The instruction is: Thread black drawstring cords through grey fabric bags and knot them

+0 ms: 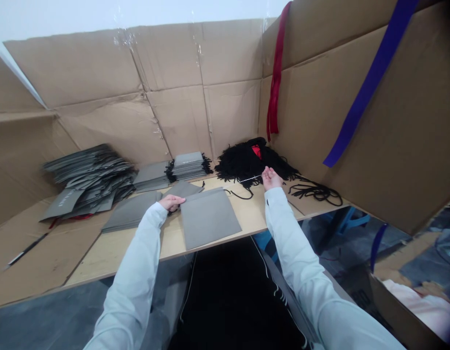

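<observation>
A flat grey fabric pouch (pixel 210 218) lies at the table's front edge. My left hand (pixel 173 202) is closed on its upper left corner, thumb on top. To the right and higher, my right hand (pixel 271 178) pinches a thin, pale wire-like rod (pixel 251 179) that slants down toward the pouch's upper right corner. Whether the rod's far end enters the pouch is too fine to tell. A black cord (pixel 243 197) curves on the table beside that corner. Behind my right hand spreads a heap of black cords (pixel 239 163).
Grey pouches are piled at the left (pixel 90 170), with flat grey stacks (pixel 128 211) and a corded stack (pixel 188 166) nearer the middle. Cardboard walls (pixel 174 63) enclose the table. Red (pixel 277 78) and purple (pixel 371 87) ribbons hang right; loose black cords (pixel 316 190) lie below.
</observation>
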`<state>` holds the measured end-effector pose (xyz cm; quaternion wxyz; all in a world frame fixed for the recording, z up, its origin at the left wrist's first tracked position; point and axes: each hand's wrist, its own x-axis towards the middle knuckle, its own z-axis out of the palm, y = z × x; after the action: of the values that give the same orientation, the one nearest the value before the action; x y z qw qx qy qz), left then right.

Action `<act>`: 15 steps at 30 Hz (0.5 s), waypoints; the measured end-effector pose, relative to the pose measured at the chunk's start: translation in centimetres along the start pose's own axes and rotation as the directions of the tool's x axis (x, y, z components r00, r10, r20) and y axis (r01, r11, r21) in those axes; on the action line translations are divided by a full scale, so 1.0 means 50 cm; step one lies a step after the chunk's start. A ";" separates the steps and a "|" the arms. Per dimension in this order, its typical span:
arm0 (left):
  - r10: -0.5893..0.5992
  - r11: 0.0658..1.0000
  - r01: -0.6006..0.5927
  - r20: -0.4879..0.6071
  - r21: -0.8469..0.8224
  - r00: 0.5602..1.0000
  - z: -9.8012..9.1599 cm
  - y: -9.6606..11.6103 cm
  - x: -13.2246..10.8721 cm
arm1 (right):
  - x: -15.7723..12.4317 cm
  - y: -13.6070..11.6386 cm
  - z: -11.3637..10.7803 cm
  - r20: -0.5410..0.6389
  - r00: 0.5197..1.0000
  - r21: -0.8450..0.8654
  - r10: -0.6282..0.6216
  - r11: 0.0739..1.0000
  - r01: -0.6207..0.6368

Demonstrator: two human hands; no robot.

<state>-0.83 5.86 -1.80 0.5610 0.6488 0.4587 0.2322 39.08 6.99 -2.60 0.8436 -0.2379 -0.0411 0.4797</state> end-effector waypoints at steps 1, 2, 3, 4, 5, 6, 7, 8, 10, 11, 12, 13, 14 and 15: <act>-0.005 1.000 0.005 0.004 0.009 1.000 -0.001 0.000 0.000 | 0.001 -0.001 0.000 0.008 1.000 -0.004 -0.008 1.000 0.008; -0.014 1.000 0.014 0.004 0.013 1.000 -0.001 -0.001 0.000 | 0.002 -0.002 -0.001 0.015 1.000 -0.005 -0.015 1.000 0.016; -0.024 1.000 0.024 0.000 0.015 1.000 -0.002 -0.001 0.000 | 0.004 -0.003 -0.003 0.021 1.000 -0.003 -0.018 1.000 0.018; -0.035 0.999 0.035 -0.003 0.018 0.999 -0.002 -0.001 0.000 | 0.007 -0.005 -0.004 0.027 0.999 0.004 -0.018 1.000 0.018; -0.042 0.999 0.042 -0.005 0.020 0.999 -0.002 -0.001 0.000 | 0.010 -0.007 -0.006 0.027 1.000 0.013 -0.015 1.000 0.014; -0.046 0.999 0.046 -0.003 0.024 0.999 -0.002 0.000 0.000 | 0.014 -0.009 -0.008 0.023 1.000 0.023 -0.009 1.000 0.009; -0.048 0.998 0.048 0.005 0.027 0.999 -0.002 0.000 0.001 | 0.017 -0.011 -0.010 0.017 1.000 0.033 -0.002 0.999 0.002; -0.049 0.998 0.049 0.014 0.029 0.999 -0.002 0.000 0.001 | 0.020 -0.013 -0.012 0.009 1.000 0.043 0.001 0.999 -0.001; -0.052 0.998 0.051 0.027 0.028 0.998 -0.001 0.000 0.003 | 0.026 -0.016 -0.015 -0.005 1.000 0.055 -0.005 0.998 0.005; -0.051 0.998 0.051 0.029 0.028 0.998 -0.001 0.000 0.004 | 0.029 -0.017 -0.017 -0.010 1.000 0.055 -0.014 0.998 0.014; -0.049 0.998 0.049 0.029 0.027 0.998 0.000 0.001 0.004 | 0.032 -0.018 -0.019 -0.015 1.000 0.052 -0.025 0.998 0.025; -0.047 0.999 0.046 0.030 0.026 0.998 0.001 0.002 0.005 | 0.035 -0.018 -0.021 -0.022 0.999 0.046 -0.038 0.998 0.039; -0.049 0.999 0.048 0.033 0.023 0.998 0.003 0.004 0.005 | 0.039 -0.019 -0.023 -0.026 0.998 0.037 -0.057 0.998 0.058; -0.050 0.999 0.049 0.036 0.011 0.998 0.004 0.005 0.005 | 0.043 -0.018 -0.026 -0.007 0.996 0.011 -0.086 0.996 0.086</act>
<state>-0.43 5.98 -1.66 0.5714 0.6441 0.4656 0.2042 41.33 7.90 -3.67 0.8648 -0.2327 -0.0459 0.4425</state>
